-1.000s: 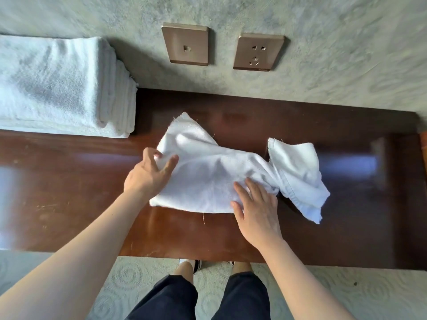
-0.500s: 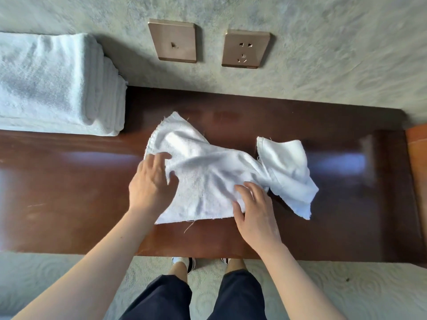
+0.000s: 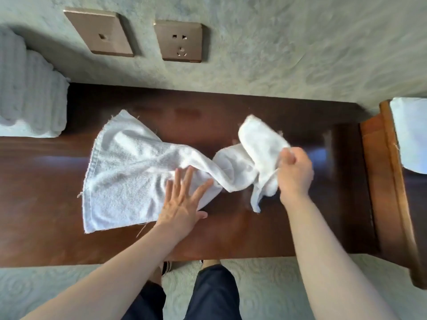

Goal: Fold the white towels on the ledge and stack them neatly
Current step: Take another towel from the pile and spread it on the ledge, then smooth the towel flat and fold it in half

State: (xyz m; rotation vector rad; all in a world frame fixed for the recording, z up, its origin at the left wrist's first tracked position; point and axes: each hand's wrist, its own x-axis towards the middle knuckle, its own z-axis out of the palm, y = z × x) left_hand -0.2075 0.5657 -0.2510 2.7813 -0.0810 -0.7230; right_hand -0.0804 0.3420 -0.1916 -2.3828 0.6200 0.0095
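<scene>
On the dark wooden ledge (image 3: 231, 239) beneath two wall sockets, a white towel (image 3: 129, 172) lies half spread and half twisted; its left portion sits flat on the wood, its middle is wrung into a rope, and its right end is lifted clear of the surface. The left hand (image 3: 182, 204) lies flat with fingers straight and spread, pressing the towel's near edge against the ledge; the right hand (image 3: 294, 170) is curled round the raised right end, though motion blur there makes it hard to say exactly which corner it has. A stack of folded towels (image 3: 32, 98) stands at the far left against the wall, well apart from the work; more white cloth (image 3: 410, 135) shows at the right edge of the view.

The risks, as they look from here: a pull on the right end without first undoing the twist would likely tighten the rope rather than flatten it; the polished wood seems slippery, so a hard tug could drag the cloth out from under the flat palm; the loose tail hanging by the right wrist could get trapped inside a fold; frayed threads along the near edge may snag.
</scene>
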